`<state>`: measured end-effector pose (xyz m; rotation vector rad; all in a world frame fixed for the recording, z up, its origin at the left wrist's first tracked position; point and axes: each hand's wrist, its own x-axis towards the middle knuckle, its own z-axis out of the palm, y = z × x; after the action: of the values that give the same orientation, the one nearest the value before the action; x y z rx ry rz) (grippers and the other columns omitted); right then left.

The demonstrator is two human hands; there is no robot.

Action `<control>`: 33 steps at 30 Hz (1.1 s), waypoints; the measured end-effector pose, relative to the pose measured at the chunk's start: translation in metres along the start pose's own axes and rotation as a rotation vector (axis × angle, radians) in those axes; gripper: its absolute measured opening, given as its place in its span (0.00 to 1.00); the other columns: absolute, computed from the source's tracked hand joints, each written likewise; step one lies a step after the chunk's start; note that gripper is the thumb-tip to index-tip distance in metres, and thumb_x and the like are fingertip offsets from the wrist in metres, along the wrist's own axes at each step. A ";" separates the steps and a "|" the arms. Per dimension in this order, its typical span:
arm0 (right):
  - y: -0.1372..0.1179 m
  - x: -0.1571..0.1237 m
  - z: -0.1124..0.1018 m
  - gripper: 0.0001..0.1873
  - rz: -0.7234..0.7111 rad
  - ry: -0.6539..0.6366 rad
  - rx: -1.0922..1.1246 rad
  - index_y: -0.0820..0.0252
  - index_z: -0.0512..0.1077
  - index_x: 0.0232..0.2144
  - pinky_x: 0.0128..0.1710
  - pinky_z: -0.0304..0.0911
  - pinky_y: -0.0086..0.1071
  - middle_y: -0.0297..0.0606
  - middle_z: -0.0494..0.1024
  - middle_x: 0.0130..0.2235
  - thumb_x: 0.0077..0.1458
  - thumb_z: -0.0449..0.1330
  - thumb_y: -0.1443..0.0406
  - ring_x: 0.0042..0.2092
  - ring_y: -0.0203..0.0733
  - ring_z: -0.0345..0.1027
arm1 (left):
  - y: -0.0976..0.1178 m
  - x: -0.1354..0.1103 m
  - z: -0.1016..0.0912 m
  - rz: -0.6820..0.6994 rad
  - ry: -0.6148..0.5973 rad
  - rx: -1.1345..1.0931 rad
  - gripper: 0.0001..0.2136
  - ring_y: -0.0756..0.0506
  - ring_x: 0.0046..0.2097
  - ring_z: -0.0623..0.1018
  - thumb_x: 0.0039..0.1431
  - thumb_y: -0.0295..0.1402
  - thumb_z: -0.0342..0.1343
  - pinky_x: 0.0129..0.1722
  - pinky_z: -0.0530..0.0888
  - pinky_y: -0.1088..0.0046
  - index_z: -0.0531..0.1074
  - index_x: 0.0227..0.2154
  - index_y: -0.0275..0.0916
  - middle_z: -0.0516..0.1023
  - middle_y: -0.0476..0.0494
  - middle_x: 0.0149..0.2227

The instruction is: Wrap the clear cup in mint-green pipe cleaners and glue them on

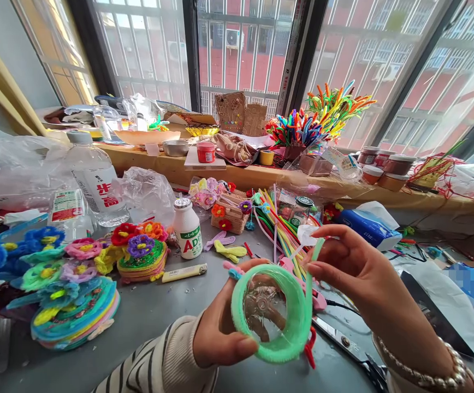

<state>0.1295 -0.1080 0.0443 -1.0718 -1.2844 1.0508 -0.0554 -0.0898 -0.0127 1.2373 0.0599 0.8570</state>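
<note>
Two hands work over a grey table point(159, 311), near its front edge. The left hand point(216, 334) grips a green ring point(280, 353): thumb pressed on the lower rim, fingers behind, seen through the middle. The ring is held just above the table at centre view. Its opening faces the camera, so its axis runs toward the viewer; its face is roughly upright.

The ring is fuzzy chenille stem, wound in several flat turns round a clear cup point(261, 308) of round, ribbed plastic. A free tail point(311, 267) of the same green stem rises near vertical from the ring's right side. The right hand point(363, 278) pinches the tail's top between thumb and forefinger, other fingers loosely curled. A beaded bracelet point(425, 376) sits on that wrist. The left sleeve is striped knit.

Around:
- Scissors point(345, 343) lie flat under the right wrist.
- A red scrap point(310, 349) sits just behind the ring's lower right.
- A lighter point(183, 272) and a white bottle point(188, 229) lie beyond the left hand.
- Stacked coasters point(73, 314) with fuzzy flowers are at left.
- A loose bundle point(278, 224) of coloured stems lies behind the ring, partly hidden by the tail and right fingers.
- A blue tissue pack point(363, 229) is at right.
</note>
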 end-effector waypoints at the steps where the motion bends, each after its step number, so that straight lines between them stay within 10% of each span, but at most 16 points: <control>1: -0.001 -0.002 0.002 0.19 -0.053 0.045 -0.043 0.56 0.63 0.36 0.27 0.66 0.20 0.27 0.73 0.24 0.41 0.65 0.67 0.28 0.30 0.69 | -0.001 -0.001 -0.001 -0.011 0.001 0.000 0.41 0.37 0.48 0.67 0.44 0.41 0.57 0.29 0.66 0.73 0.38 0.57 0.45 0.60 0.32 0.51; 17: 0.000 -0.016 0.012 0.12 -0.677 0.035 -0.785 0.52 0.71 0.35 0.38 0.65 0.24 0.30 0.77 0.34 0.49 0.57 0.73 0.35 0.33 0.70 | -0.005 -0.003 -0.003 -0.002 0.044 0.081 0.31 0.36 0.51 0.66 0.42 0.35 0.57 0.48 0.61 0.56 0.49 0.49 0.42 0.62 0.34 0.49; 33: 0.013 -0.015 0.016 0.16 -0.585 0.057 -0.670 0.53 0.62 0.41 0.37 0.68 0.24 0.30 0.77 0.33 0.49 0.57 0.72 0.35 0.34 0.73 | -0.006 -0.002 -0.005 -0.047 0.050 0.079 0.35 0.34 0.50 0.66 0.43 0.42 0.56 0.30 0.67 0.70 0.48 0.52 0.39 0.62 0.32 0.49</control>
<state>0.1133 -0.1197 0.0289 -1.0822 -1.8130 0.1379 -0.0559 -0.0875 -0.0209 1.2840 0.1638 0.8516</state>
